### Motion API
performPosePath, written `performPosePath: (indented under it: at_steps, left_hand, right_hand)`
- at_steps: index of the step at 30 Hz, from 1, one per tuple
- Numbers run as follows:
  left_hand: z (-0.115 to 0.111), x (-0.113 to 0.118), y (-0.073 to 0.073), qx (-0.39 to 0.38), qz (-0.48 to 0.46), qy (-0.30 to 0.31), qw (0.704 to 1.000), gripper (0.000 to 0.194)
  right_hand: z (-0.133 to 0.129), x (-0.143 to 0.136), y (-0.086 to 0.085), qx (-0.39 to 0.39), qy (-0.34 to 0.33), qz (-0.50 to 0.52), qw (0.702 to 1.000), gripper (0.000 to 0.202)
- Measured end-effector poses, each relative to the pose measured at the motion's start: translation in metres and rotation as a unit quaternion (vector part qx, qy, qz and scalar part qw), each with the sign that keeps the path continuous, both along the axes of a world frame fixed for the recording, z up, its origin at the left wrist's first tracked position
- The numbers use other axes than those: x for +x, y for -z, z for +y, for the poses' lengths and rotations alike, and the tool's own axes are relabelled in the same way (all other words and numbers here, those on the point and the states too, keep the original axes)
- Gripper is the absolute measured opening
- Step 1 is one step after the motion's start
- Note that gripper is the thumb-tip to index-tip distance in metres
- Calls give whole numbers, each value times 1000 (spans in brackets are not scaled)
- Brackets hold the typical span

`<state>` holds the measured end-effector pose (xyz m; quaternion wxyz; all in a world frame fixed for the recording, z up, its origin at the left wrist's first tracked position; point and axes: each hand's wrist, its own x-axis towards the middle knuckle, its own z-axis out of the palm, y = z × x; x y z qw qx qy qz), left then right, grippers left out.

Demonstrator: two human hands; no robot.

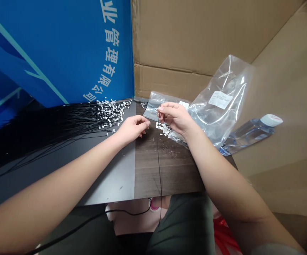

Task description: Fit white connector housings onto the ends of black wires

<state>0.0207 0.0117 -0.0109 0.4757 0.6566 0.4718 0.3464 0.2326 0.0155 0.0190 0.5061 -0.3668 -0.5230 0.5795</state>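
Note:
A thin black wire [159, 159] hangs from the pinched fingertips of my right hand [174, 115], running down past the table's front edge. My left hand [134, 128] is just to the left, apart from the wire, its fingers curled and the thumb near the index finger; whether something small is between them is hidden. Small white connectors [164, 129] lie in a loose pile on the brown tabletop below my right hand. To the left spreads a large heap of black wires [49, 124], with white connectors [111, 111] at their ends.
Clear plastic bags [222, 109] with labels lie at the back right, beside a water bottle [249, 134] tilted on its side. A cardboard wall [174, 35] and a blue printed panel [63, 42] stand behind. A black cable [89, 217] crosses below the table edge.

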Motion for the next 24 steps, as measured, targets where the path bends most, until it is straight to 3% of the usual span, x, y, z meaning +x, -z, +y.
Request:
performPosePath:
  at_steps: [4,7,19,24]
  left_hand:
    - [3,16,-7,122,171,106,972,13]
    - [2,30,-11,147,244,160,945,15]
    - [9,52,0,200,378,164,889,16]
    - [6,51,1,218,337,144,905,8]
  right_hand:
    - [2,3,0,12,-4,24,1000,21]
    - [1,3,-3,22,-6,33,999,23]
    - [0,1,-5,38,-9,32,999,27]
    - [0,0,-4,47,-15,40,998,26]
